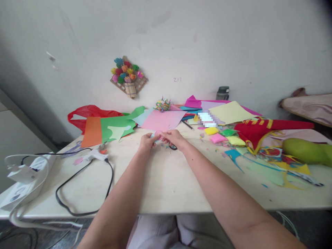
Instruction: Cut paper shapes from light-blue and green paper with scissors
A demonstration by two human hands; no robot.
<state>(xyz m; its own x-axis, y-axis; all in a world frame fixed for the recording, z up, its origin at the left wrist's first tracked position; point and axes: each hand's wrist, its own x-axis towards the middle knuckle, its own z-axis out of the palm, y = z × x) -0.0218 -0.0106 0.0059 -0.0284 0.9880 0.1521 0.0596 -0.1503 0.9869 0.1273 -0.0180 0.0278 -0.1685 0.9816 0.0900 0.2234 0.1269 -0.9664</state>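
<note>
Both hands meet over the middle of the table, fingers closed around a small pink paper piece (158,132). My left hand (146,141) pinches its left side, and a bit of light blue shows by the fingertips. My right hand (174,137) grips the right side. A dark loop, perhaps a scissors handle (173,147), lies just below my right hand, partly covered by it. Behind the hands is a pink paper sheet (162,119). Small paper scraps are scattered around them. The exact shape of the held piece is hidden by the fingers.
At left lie a white glue gun (96,154) with its black cord, a power strip (36,164), and orange and green paper (93,129). At right are clay packets (218,138), a red fabric piece (255,133) and a green fruit-like object (301,150). A bottle (223,92) stands behind.
</note>
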